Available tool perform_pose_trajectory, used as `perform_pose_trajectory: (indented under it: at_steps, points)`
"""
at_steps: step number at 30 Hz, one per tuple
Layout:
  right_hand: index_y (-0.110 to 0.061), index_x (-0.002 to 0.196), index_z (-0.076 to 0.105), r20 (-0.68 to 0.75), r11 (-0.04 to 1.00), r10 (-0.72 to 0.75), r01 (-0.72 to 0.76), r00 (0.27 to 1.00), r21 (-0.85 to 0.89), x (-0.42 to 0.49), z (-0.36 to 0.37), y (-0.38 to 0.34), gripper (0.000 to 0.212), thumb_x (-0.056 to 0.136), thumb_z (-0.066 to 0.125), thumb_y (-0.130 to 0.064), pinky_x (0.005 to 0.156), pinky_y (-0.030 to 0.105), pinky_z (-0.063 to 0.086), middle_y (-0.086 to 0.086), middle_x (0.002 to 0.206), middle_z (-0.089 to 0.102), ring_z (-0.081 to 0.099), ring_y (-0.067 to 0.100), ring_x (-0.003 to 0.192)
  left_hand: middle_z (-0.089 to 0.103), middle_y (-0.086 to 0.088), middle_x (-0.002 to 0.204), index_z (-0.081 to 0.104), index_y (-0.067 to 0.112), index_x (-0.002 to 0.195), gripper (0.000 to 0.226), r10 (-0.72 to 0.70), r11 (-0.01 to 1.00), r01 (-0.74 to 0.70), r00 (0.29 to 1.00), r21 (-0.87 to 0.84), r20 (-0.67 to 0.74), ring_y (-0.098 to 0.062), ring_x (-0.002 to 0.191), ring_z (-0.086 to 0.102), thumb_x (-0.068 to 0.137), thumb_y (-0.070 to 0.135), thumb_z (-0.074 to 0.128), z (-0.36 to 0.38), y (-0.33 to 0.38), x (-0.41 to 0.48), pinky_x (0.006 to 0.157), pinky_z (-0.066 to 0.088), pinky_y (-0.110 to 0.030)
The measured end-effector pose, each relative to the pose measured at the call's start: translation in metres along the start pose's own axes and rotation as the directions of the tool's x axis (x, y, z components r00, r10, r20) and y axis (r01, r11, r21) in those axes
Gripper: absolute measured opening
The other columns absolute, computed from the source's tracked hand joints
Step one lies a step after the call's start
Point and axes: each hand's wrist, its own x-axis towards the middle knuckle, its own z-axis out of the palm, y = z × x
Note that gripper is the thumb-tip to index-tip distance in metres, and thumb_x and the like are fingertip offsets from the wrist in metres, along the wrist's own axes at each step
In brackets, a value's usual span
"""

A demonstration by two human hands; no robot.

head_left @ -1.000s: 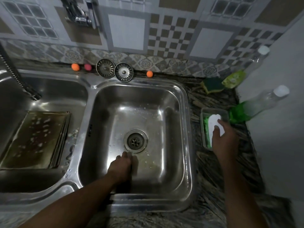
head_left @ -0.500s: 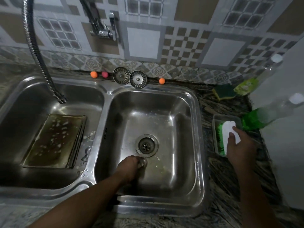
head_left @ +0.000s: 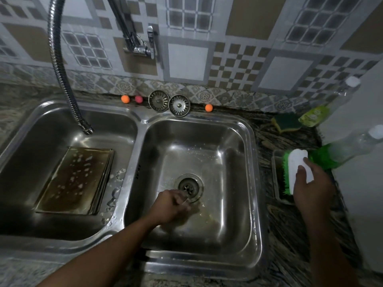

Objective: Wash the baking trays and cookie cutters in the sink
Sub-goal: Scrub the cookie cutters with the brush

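Cutter (head_left: pixel 184 197), small shiny metal piece, pinched in left hand (head_left: pixel 170 206) low in right basin (head_left: pixel 228 220), just near side of drain (head_left: pixel 189 185). Right hand (head_left: pixel 310 187) grasps white brush (head_left: pixel 298 162), green bristles, above dish (head_left: pixel 276 179) on right counter; green bottle (head_left: pixel 339 152) just beyond. Tray (head_left: pixel 76 179), suds-flecked, lies flat in left basin (head_left: pixel 31 162). Hose (head_left: pixel 60 65) end hangs over left basin's far part. Two strainers (head_left: pixel 179 105) at wall behind sink; sponge (head_left: pixel 287 123) far right.
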Motion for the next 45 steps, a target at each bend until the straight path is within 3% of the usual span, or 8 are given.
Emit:
perform_pose_trajectory:
  at_steps: [6, 10, 17, 21, 26, 31, 42, 45]
  points:
    - [-0.012, 0.116, 0.069, 0.04, 0.973, -0.14, 0.13, 0.989, 0.19, -0.019, 0.021, -0.062, 0.024, 0.093, 0.061, -0.01, 0.087, 0.008, 0.037, 0.0, 0.117, 0.065, 0.054, 0.002, 0.105, 0.073, -0.006, 0.089, 0.069, 0.012, 0.085, 0.04, -0.037, 0.908, -0.024, 0.99, -0.417, -0.137, -0.02, 0.083, 0.071, 0.053, 0.022, 0.092, -0.013, 0.047, 0.017, 0.08, 0.059, -0.048]
    - [-0.026, 0.106, 0.071, 0.235, 0.916, -0.308, 0.221, 0.922, 0.335, -0.048, 0.054, -0.093, 0.022, 0.089, 0.068, -0.014, 0.092, 0.009, 0.043, -0.012, 0.108, 0.069, 0.063, -0.002, 0.102, 0.067, -0.017, 0.108, 0.064, 0.017, 0.122, 0.062, -0.051, 0.768, -0.024, 0.994, -0.64, -0.099, -0.023, 0.087, 0.069, 0.067, 0.002, 0.088, -0.028, 0.087, 0.025, 0.068, 0.06, -0.032]
    - [-0.031, 0.108, 0.073, 0.371, 0.859, -0.505, 0.415, 0.779, 0.298, -0.045, 0.082, -0.111, 0.027, 0.084, 0.067, -0.043, 0.077, 0.037, 0.054, -0.011, 0.093, 0.071, 0.067, 0.009, 0.086, 0.073, -0.022, 0.099, 0.074, 0.002, 0.103, 0.043, 0.106, 0.823, -0.048, 0.992, -0.566, 0.07, -0.03, 0.084, 0.071, 0.063, 0.001, 0.087, -0.06, 0.098, 0.02, 0.076, 0.06, -0.044]
    - [-0.03, 0.104, 0.075, 0.301, 0.829, -0.555, 0.487, 0.775, 0.275, -0.034, 0.075, -0.114, 0.022, 0.083, 0.07, -0.037, 0.075, 0.03, 0.053, -0.016, 0.092, 0.069, 0.066, -0.001, 0.085, 0.072, -0.023, 0.093, 0.072, 0.001, 0.106, 0.04, 0.061, 0.774, 0.022, 0.992, -0.633, 0.108, -0.022, 0.067, 0.068, 0.069, -0.001, 0.085, -0.072, 0.107, 0.012, 0.058, 0.056, -0.028]
    - [-0.027, 0.103, 0.076, 0.33, 0.72, -0.692, 0.643, 0.642, 0.261, -0.038, 0.075, -0.131, 0.02, 0.085, 0.071, -0.034, 0.063, 0.027, 0.05, -0.009, 0.08, 0.065, 0.064, 0.006, 0.072, 0.069, -0.019, 0.077, 0.075, 0.0, 0.092, 0.025, 0.12, 0.841, -0.01, 0.978, -0.54, 0.169, -0.02, 0.058, 0.062, 0.07, 0.001, 0.085, -0.081, 0.119, 0.009, 0.057, 0.054, -0.026]
    - [-0.027, 0.102, 0.076, 0.268, 0.793, -0.602, 0.525, 0.752, 0.31, -0.026, 0.078, -0.126, 0.017, 0.085, 0.074, -0.029, 0.072, 0.032, 0.053, -0.012, 0.088, 0.07, 0.066, 0.002, 0.082, 0.07, -0.01, 0.077, 0.074, 0.005, 0.097, 0.031, 0.081, 0.816, 0.013, 0.988, -0.578, 0.135, -0.016, 0.055, 0.063, 0.069, -0.003, 0.084, -0.083, 0.126, 0.007, 0.057, 0.055, -0.026]
    - [-0.026, 0.101, 0.077, 0.33, 0.743, -0.669, 0.601, 0.666, 0.294, -0.043, 0.075, -0.129, 0.018, 0.085, 0.072, -0.035, 0.069, 0.026, 0.052, -0.009, 0.086, 0.071, 0.067, 0.005, 0.077, 0.074, -0.018, 0.082, 0.075, 0.001, 0.094, 0.03, 0.104, 0.888, -0.024, 0.983, -0.459, 0.15, -0.024, 0.064, 0.065, 0.067, -0.001, 0.086, -0.081, 0.126, 0.011, 0.065, 0.057, -0.033]
    - [-0.024, 0.098, 0.077, 0.312, 0.843, -0.521, 0.424, 0.794, 0.33, -0.037, 0.086, -0.136, 0.013, 0.087, 0.072, -0.027, 0.076, 0.014, 0.047, -0.014, 0.09, 0.072, 0.066, -0.001, 0.086, 0.075, -0.013, 0.091, 0.073, 0.004, 0.099, 0.032, 0.13, 0.858, -0.058, 0.986, -0.51, 0.107, -0.021, 0.075, 0.069, 0.07, -0.003, 0.084, -0.077, 0.126, 0.011, 0.07, 0.058, -0.033]
